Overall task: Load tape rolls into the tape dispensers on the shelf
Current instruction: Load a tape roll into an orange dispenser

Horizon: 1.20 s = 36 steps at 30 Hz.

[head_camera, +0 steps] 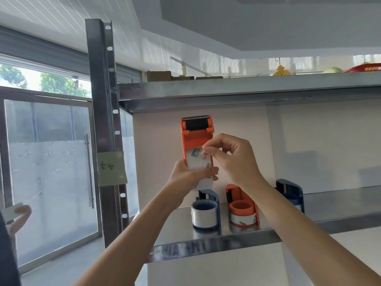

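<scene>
I hold an orange tape dispenser (196, 137) upright in front of the shelf, its toothed blade and black roller at the top. A clear tape roll (198, 164) with small printed marks sits in it. My left hand (188, 174) grips the dispenser's lower part and the roll from below. My right hand (228, 155) pinches the tape's loose end at the roll's upper right edge. On the metal shelf (206, 242) stand a blue dispenser (206, 211) with a roll, an orange dispenser (243, 207) with a roll, and another blue dispenser (290, 193) behind my right forearm.
A steel upright (103, 120) with a handwritten paper note (112, 168) stands at the left. An upper shelf (247, 87) hangs close above the raised dispenser. A glass door fills the left. Another tape roll (15, 215) shows at the far left edge.
</scene>
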Each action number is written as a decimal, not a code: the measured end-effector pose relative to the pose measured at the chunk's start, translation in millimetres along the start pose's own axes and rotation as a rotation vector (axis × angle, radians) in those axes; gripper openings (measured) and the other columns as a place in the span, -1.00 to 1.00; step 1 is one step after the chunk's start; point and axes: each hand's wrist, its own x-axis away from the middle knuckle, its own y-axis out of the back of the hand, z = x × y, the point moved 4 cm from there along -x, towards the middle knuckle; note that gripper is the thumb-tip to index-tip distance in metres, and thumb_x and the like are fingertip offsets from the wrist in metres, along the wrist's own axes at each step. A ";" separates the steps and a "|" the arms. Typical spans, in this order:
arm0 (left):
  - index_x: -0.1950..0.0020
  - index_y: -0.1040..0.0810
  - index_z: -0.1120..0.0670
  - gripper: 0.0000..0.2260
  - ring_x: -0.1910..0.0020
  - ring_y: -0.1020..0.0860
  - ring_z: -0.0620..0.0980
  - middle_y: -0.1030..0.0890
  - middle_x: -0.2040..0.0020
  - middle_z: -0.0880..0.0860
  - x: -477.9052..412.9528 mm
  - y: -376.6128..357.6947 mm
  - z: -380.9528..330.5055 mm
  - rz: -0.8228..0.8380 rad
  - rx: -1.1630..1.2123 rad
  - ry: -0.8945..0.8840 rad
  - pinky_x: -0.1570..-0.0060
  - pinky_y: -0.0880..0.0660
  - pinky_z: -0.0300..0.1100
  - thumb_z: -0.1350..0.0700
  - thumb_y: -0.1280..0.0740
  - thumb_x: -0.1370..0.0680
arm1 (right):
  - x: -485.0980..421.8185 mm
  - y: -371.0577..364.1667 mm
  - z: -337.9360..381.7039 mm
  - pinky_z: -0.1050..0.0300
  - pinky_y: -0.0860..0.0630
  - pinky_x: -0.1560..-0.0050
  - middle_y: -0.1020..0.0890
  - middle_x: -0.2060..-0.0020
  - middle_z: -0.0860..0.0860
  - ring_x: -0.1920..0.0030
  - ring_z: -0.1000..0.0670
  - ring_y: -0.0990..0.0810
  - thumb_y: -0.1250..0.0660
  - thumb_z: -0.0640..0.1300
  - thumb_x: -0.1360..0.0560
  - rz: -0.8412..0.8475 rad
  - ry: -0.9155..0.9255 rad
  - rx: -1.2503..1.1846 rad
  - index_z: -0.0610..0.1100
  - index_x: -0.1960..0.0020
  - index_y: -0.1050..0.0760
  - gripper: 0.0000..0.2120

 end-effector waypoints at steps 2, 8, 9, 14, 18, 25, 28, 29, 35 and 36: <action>0.10 -0.55 0.09 -0.84 0.38 -0.63 -0.10 -0.66 0.36 -0.02 -0.1 -2.4 1.0 -0.003 0.009 0.002 0.29 -0.58 -0.26 0.27 -0.46 -0.40 | -3.1 0.5 2.0 0.23 -0.58 0.10 -0.68 0.23 0.09 0.12 0.08 -0.64 -0.40 -0.20 -0.47 -0.003 -0.020 -0.018 0.04 0.17 -0.60 -0.85; 0.14 -0.52 0.04 -0.81 0.46 -0.59 -0.24 -0.63 0.45 -0.10 2.4 -6.9 3.9 0.013 -0.088 0.007 0.42 -0.48 -0.42 0.25 -0.49 -0.39 | -8.6 2.3 6.3 0.25 -0.60 0.06 -0.69 0.25 0.11 0.15 0.14 -0.66 -0.39 -0.20 -0.49 -0.014 -0.111 -0.058 0.03 0.16 -0.59 -0.85; 0.15 -0.53 0.05 -0.82 0.46 -0.59 -0.23 -0.62 0.46 -0.10 1.9 -6.3 4.3 0.004 -0.098 -0.003 0.42 -0.47 -0.42 0.25 -0.49 -0.39 | -9.4 2.3 6.4 0.23 -0.61 0.05 -0.69 0.26 0.09 0.16 0.13 -0.66 -0.39 -0.21 -0.49 -0.015 -0.118 -0.056 0.02 0.16 -0.60 -0.87; 0.12 -0.56 0.10 -0.89 0.39 -0.65 -0.10 -0.67 0.40 -0.02 1.3 -5.2 2.3 0.020 -0.083 -0.015 0.35 -0.52 -0.36 0.20 -0.46 -0.43 | -14.8 1.9 8.5 -0.03 -0.62 -0.04 -0.71 0.26 0.00 0.18 0.04 -0.69 -0.39 -0.21 -0.49 -0.038 -0.138 -0.072 -0.07 0.12 -0.62 -0.92; 0.14 -0.54 0.08 -0.93 0.43 -0.63 -0.15 -0.65 0.43 -0.04 2.2 -6.4 1.8 0.023 -0.057 -0.018 0.38 -0.50 -0.40 0.18 -0.43 -0.47 | -14.8 -0.2 8.6 -0.10 -0.62 -0.03 -0.72 0.24 -0.01 0.17 -0.02 -0.70 -0.40 -0.20 -0.48 -0.052 -0.162 -0.094 -0.02 0.15 -0.62 -0.91; 0.01 -0.60 0.23 -0.80 0.11 -0.67 0.07 -0.68 0.09 0.19 17.3 -8.5 36.8 0.105 -0.177 0.040 0.10 -0.57 -0.24 0.20 -0.48 -0.42 | -34.1 20.2 38.4 0.06 -0.66 0.16 -0.68 0.27 -0.15 0.24 -0.13 -0.71 -0.36 -0.34 -0.48 -0.170 -0.222 -0.431 -0.21 0.11 -0.56 -0.94; 0.05 -0.59 0.17 -0.86 0.20 -0.66 -0.10 -0.69 0.18 0.07 16.5 -8.1 39.2 0.078 -0.154 0.053 0.22 -0.54 -0.35 0.19 -0.47 -0.43 | -40.9 22.8 53.7 0.06 -0.66 0.17 -0.68 0.24 -0.19 0.23 -0.12 -0.71 -0.35 -0.34 -0.49 -0.115 -0.175 -0.416 -0.25 0.07 -0.55 -0.95; 0.08 -0.58 0.11 -0.89 0.25 -0.65 -0.15 -0.67 0.22 0.00 15.2 -7.4 34.5 0.056 -0.137 0.069 0.27 -0.52 -0.38 0.16 -0.46 -0.44 | -42.0 24.0 54.7 0.06 -0.66 0.17 -0.68 0.25 -0.17 0.23 -0.12 -0.71 -0.35 -0.34 -0.49 -0.121 -0.172 -0.425 -0.25 0.06 -0.55 -0.96; 0.09 -0.58 0.05 -0.89 0.26 -0.67 -0.11 -0.67 0.23 0.00 13.3 -6.1 22.6 0.006 -0.139 0.047 0.26 -0.54 -0.34 0.06 -0.43 -0.46 | -49.3 33.6 60.1 0.00 -0.66 0.16 -0.69 0.30 -0.10 0.22 -0.14 -0.72 -0.35 -0.33 -0.49 -0.159 -0.163 -0.446 -0.23 0.09 -0.54 -0.96; 0.10 -0.58 0.06 -0.89 0.29 -0.67 -0.11 -0.67 0.25 0.00 13.9 -5.9 21.3 -0.009 -0.124 0.043 0.29 -0.54 -0.35 0.06 -0.43 -0.46 | -49.6 32.7 61.0 0.00 -0.66 0.17 -0.69 0.30 -0.10 0.22 -0.13 -0.72 -0.35 -0.33 -0.49 -0.155 -0.159 -0.441 -0.23 0.08 -0.54 -0.96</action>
